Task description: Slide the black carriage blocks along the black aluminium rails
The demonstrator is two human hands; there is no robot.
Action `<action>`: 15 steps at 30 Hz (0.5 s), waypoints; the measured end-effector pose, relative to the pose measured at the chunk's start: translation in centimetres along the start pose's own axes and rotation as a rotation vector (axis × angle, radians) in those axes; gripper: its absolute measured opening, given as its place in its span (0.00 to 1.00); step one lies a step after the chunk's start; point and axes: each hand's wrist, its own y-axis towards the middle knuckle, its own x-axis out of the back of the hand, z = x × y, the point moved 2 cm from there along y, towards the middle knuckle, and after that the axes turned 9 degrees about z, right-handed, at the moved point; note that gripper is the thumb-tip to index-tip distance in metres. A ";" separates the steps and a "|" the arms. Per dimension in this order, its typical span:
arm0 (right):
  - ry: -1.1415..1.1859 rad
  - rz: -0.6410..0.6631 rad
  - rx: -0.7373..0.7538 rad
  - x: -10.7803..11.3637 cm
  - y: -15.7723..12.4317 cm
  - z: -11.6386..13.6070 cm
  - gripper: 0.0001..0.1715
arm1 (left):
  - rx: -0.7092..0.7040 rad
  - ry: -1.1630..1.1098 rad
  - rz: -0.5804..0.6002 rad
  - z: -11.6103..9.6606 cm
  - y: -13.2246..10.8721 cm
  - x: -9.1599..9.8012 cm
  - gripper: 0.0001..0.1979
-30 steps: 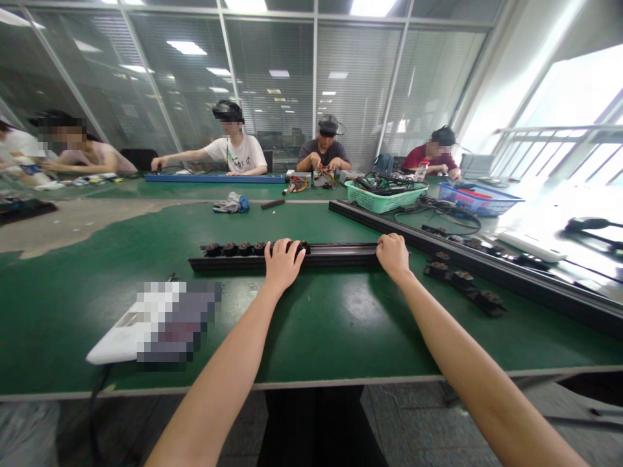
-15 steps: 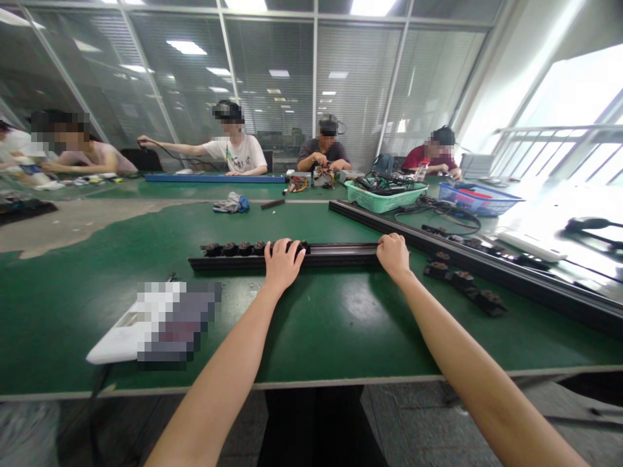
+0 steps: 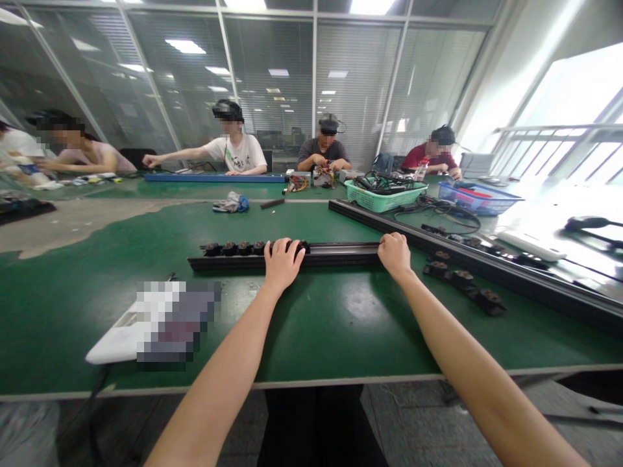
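Observation:
A long black metal channel (image 3: 343, 258) lies across the table in front of me. Its left part carries a row of black socket modules (image 3: 228, 249); the right part shows a bare grey inner trough. My left hand (image 3: 283, 263) curves over the middle of the channel, fingers bent over the inner end of the socket row and its palm toward me. At the channel's right end, my right hand (image 3: 395, 255) is closed around the tip, so that end is hidden. Right of this hand lies a loose strip of black socket modules (image 3: 463, 279).
A longer black rail (image 3: 487, 263) runs diagonally at the right. Behind it stand a green basket (image 3: 387, 197) of cables and a blue basket (image 3: 479, 200). A white, partly blurred-out object (image 3: 117, 340) sits front left. Gloves (image 3: 231, 203) lie farther back; co-workers sit across the table.
Both my hands and the channel look practically still. Across the table, a co-worker's outstretched hand has lowered slightly toward the tabletop.

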 end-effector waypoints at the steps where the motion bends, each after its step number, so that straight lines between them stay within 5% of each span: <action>1: -0.001 0.000 -0.001 0.0 0.0 0.0 0.23 | -0.001 -0.001 0.000 0.0 0.0 0.0 0.23; 15: 0.000 0.033 -0.046 0.3 -0.1 -0.1 0.24 | -0.004 0.006 -0.008 -0.1 0.0 0.0 0.22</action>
